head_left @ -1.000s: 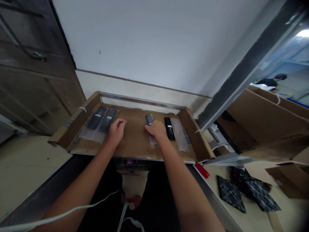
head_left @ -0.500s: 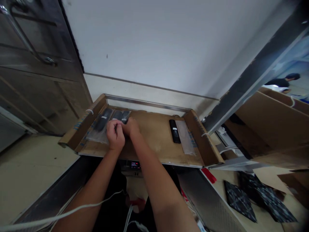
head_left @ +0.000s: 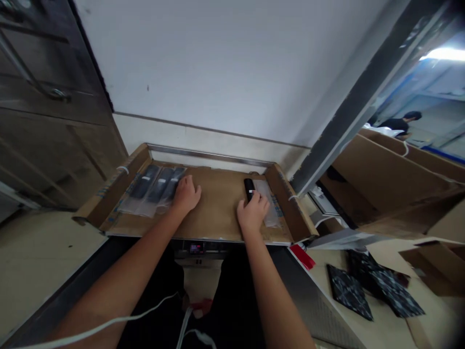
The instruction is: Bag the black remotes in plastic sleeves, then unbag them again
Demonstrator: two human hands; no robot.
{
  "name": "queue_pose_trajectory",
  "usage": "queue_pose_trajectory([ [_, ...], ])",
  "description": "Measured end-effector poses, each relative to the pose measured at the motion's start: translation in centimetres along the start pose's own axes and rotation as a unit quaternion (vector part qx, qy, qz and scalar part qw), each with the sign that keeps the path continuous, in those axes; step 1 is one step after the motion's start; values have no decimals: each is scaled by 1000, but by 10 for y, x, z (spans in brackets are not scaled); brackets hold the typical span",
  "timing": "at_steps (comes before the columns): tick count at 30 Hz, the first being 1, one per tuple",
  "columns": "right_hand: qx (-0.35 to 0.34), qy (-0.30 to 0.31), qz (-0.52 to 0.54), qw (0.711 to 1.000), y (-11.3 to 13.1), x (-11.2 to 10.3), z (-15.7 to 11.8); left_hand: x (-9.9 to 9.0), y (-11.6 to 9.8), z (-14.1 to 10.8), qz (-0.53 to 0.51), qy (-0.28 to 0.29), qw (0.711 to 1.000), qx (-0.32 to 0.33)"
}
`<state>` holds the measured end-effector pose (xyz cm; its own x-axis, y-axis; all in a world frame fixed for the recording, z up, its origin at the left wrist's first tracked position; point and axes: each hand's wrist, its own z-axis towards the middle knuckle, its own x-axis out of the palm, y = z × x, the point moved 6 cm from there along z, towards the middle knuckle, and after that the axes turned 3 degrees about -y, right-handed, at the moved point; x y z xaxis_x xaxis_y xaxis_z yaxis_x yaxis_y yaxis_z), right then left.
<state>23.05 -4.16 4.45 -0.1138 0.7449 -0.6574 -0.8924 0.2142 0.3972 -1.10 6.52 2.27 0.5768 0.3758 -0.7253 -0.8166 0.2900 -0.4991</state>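
Bare hands, bare forearms; black trousers; thin white cable crossing before left forearm.

Black meets brown at a workstation: a glossy black handset bearing a white label shows against a plain tan cardboard tray with blue print along its sides. Three more handsets, each white-labelled, read charcoal through milky, translucent sleeves; a pale greyish sleeve shows at right. White ties dot the brown walls. Behind, a blue-grey panel tops an off-white strip. Below, black trousers, a white cord, a bright red strip and black-and-grey patterned pieces stand out against a cream floor.
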Motion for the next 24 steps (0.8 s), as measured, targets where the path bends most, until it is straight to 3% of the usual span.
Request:
queue_pose_trajectory([
  [3, 8, 35, -91, 995, -13, 4, 3, 1, 15, 1, 28, -17, 999, -3],
  [7, 42, 56, -145, 987, -18, 15, 4, 0, 12, -5, 32, -6, 999, 22],
  [11, 65, 67, -151, 984, -22, 20, 5, 1, -7, -4, 17, 2, 997, 75],
  [17, 92, 68, -114, 987, -29, 19, 11, 17, -50, 12, -114, -38, 983, 140],
  [21, 29, 89, -92, 991, -19, 21, 11, 41, -69, 14, -204, -33, 971, 123],
  [24, 15, 124, -63, 990, -17, 24, 9, 55, -67, 12, -262, -5, 960, 97],
])
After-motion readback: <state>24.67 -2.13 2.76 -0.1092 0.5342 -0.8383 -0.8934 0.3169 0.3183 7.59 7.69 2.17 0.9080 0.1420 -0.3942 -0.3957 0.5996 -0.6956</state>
